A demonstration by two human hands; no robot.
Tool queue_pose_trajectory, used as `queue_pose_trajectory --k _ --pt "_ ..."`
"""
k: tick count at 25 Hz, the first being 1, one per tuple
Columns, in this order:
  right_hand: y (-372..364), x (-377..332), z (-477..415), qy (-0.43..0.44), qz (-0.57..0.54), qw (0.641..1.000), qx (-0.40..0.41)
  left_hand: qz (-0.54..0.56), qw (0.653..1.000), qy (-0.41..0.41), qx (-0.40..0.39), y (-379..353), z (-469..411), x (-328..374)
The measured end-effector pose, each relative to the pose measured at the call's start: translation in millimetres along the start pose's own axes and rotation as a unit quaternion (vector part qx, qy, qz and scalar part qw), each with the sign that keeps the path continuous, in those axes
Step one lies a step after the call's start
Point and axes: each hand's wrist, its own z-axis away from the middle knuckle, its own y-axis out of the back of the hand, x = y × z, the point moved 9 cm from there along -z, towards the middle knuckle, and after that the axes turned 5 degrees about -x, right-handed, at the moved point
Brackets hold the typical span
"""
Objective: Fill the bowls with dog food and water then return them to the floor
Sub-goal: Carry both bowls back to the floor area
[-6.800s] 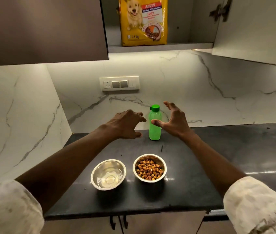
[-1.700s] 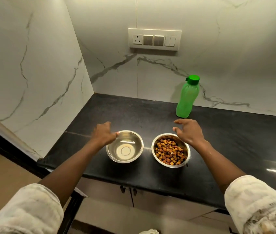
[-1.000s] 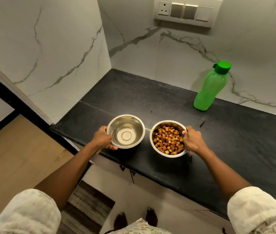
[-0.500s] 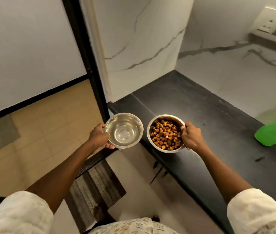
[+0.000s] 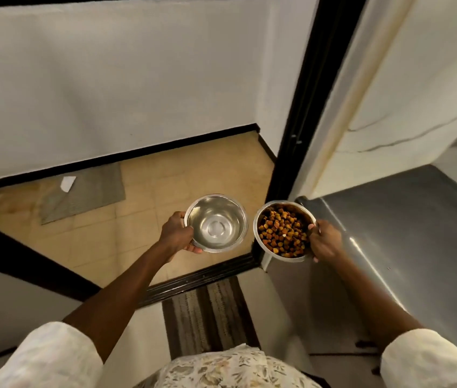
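Observation:
I hold two steel bowls in the air in front of me. The water bowl (image 5: 217, 224) is shiny inside, with clear water low in it; my left hand (image 5: 177, 235) grips its left rim. The food bowl (image 5: 282, 232) is full of brown kibble; my right hand (image 5: 323, 242) grips its right rim. Both bowls are level, side by side and slightly apart, off the black counter (image 5: 417, 228) and over the doorway threshold. The green bottle is out of view.
A black door frame (image 5: 297, 130) stands just behind the bowls. Beyond it lies a tan tiled floor (image 5: 165, 186) with a grey mat (image 5: 87, 191) and a white scrap (image 5: 67, 183). A striped rug (image 5: 210, 315) lies at my feet.
Both hands took the bowls by their rims and lifted them off the counter. I have turned left, so the bowls now hang by the doorway; the bottle has left view.

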Motion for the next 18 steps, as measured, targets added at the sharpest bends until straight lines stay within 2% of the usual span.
queue_pose_trajectory --k 9,14,18 --pt "-130.9 -135.8 -114.1 0.032 0.015 0.997 -0.069 0.100 0.989 0.067 0.089 133.9 -84.7 -39.0" --pt "-192.6 -207.8 -208.9 0.049 0.018 0.995 -0.086 0.136 0.978 0.086 0.135 185.7 -158.6 -31.0" --pt "-233.6 -267.0 -271.1 0.050 0.001 0.990 -0.130 0.175 0.965 0.102 0.168 218.8 -215.4 -11.9"
